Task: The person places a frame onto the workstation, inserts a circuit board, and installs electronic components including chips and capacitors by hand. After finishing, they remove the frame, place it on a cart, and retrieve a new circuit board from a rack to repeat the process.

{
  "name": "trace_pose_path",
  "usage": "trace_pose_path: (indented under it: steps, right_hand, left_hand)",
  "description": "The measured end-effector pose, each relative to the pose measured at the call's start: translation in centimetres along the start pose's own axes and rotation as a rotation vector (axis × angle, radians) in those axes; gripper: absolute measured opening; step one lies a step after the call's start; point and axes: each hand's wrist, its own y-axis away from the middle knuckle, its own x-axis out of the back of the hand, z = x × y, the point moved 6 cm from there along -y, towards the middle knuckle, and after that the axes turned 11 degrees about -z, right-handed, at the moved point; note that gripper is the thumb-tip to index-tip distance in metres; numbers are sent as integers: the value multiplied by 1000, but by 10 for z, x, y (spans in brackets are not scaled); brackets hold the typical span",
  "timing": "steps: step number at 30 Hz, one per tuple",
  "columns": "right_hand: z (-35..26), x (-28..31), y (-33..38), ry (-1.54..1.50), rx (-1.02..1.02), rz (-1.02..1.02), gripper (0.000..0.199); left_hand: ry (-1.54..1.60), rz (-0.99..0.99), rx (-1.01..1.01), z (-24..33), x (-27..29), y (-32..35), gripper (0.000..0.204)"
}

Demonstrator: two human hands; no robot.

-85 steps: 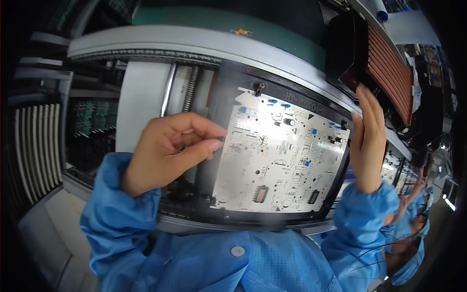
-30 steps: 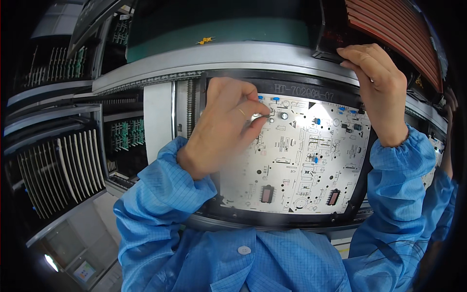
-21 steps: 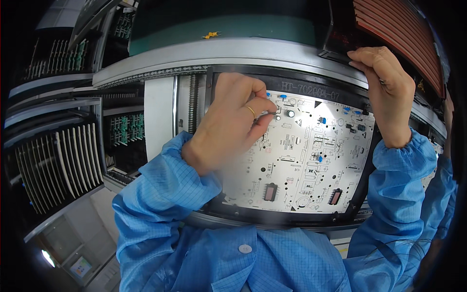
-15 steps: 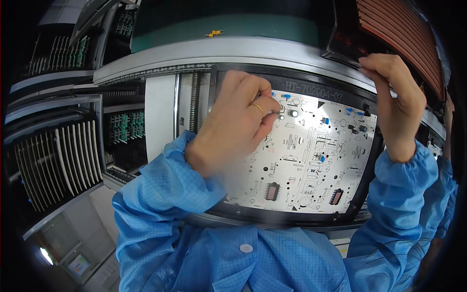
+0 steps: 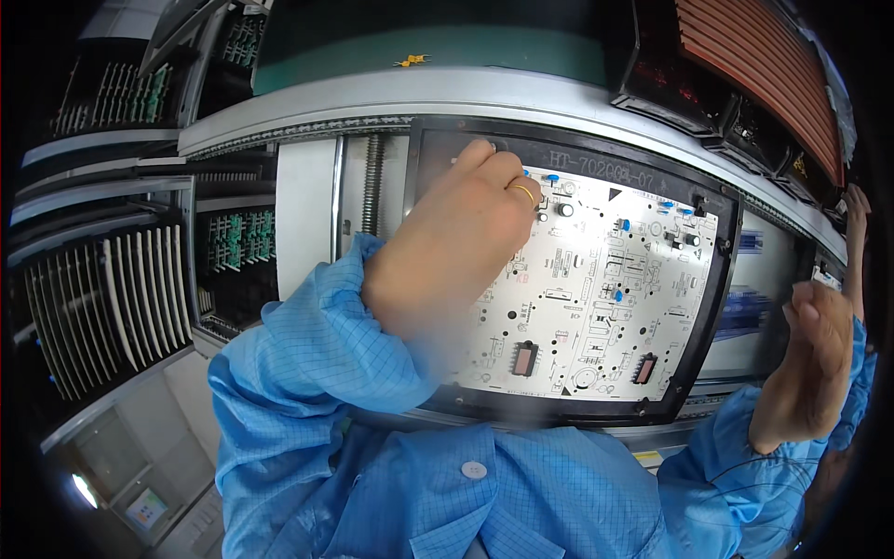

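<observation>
A white circuit board (image 5: 577,270) with printed markings lies in a black frame (image 5: 694,363). Blue disc-shaped parts (image 5: 553,178), small round capacitors (image 5: 565,211) and two dark multi-legged parts (image 5: 525,359) stand on it. My left hand (image 5: 466,233), with a ring on one finger, is over the board's upper left corner. Its fingers are curled together, and whatever they pinch is hidden beneath them. Off the board's right side is my right hand (image 5: 812,359), fingers drawn together and pointing upward. I cannot make out anything between its fingertips.
Racks of upright boards (image 5: 149,298) stand at left. A metal rail (image 5: 372,107) runs behind the frame. Small yellow parts (image 5: 412,61) lie on a green surface. Orange ridged bins (image 5: 759,70) sit upper right; below them shows another person's hand (image 5: 856,210).
My right hand has come down and right, from near the bins to beside the frame. My left hand stays over the board's upper left, its fingertips now turned under and hidden.
</observation>
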Motion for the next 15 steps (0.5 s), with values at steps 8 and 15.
trace_pose_path:
  steps: [8,15]
  right_hand:
    - [0,11,56,-33,-170,180,42]
    - [-3,8,73,-11,-244,175,37]
  left_hand:
    - [-6,-37,-35,-1,-1,-6,8]
    - [-72,-83,-172,3,1,-6,6]
